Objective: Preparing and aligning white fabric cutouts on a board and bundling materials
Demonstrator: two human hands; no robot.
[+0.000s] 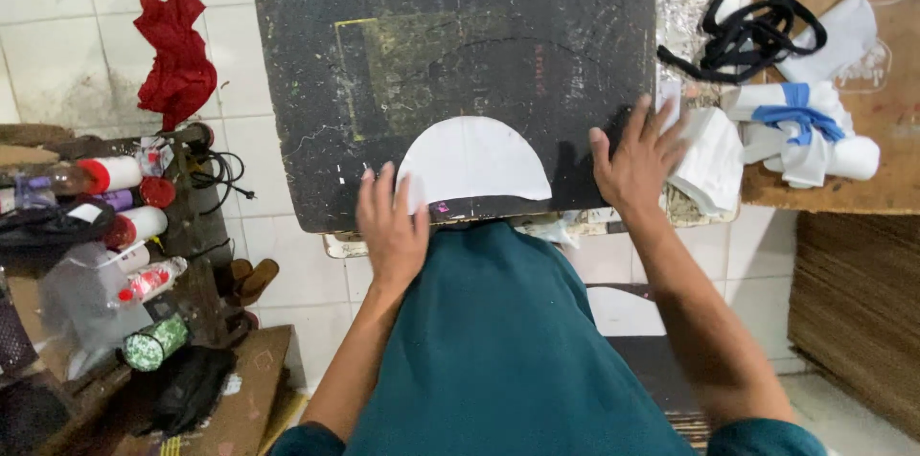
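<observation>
On the black bench [450,25], the white half-round piece [474,161] lies under the left hand [391,226] fingertips, grip spread flat; the right hand [637,159] is spread beside it

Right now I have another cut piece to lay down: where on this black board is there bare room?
The upper half of the black board is bare, above the white half-round piece and between both hands. The left hand holds the piece's left corner. The right edge is crowded: the right hand rests beside a stack of white pieces and black straps.
</observation>
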